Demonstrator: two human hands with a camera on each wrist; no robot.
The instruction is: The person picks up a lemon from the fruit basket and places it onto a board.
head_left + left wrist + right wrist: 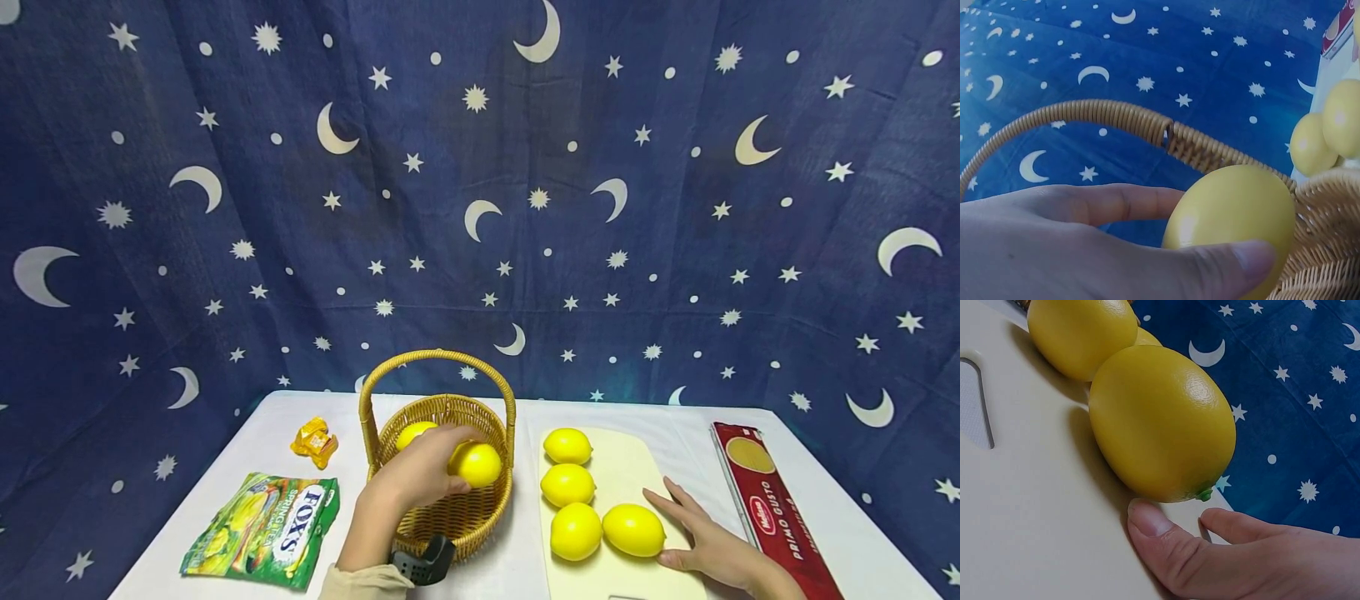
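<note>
Inside the opening of a wicker basket [491, 517], my left hand [422, 468] grips a yellow lemon [478, 465]. The thumb lies across that lemon's near side in the left wrist view, with a finger behind it. Another lemon [414, 434] sits at the basket's back left, partly hidden by the hand. My right hand [708, 533] rests at the right edge of a cream cutting board [622, 467], fingers spread. Its thumb tip is right by the green-tipped end of a lemon [1163, 425]. Three more lemons stand in a column along the board's left side, one of them nearest me [576, 532].
On the left lie a green Fox's candy bag [266, 531] and orange-wrapped candies [315, 442]. A red Primo Gusto pasta box [776, 508] lies at the right. The basket's tall handle [438, 354] arches over its opening. A blue moon-and-star cloth [480, 167] hangs behind the table.
</note>
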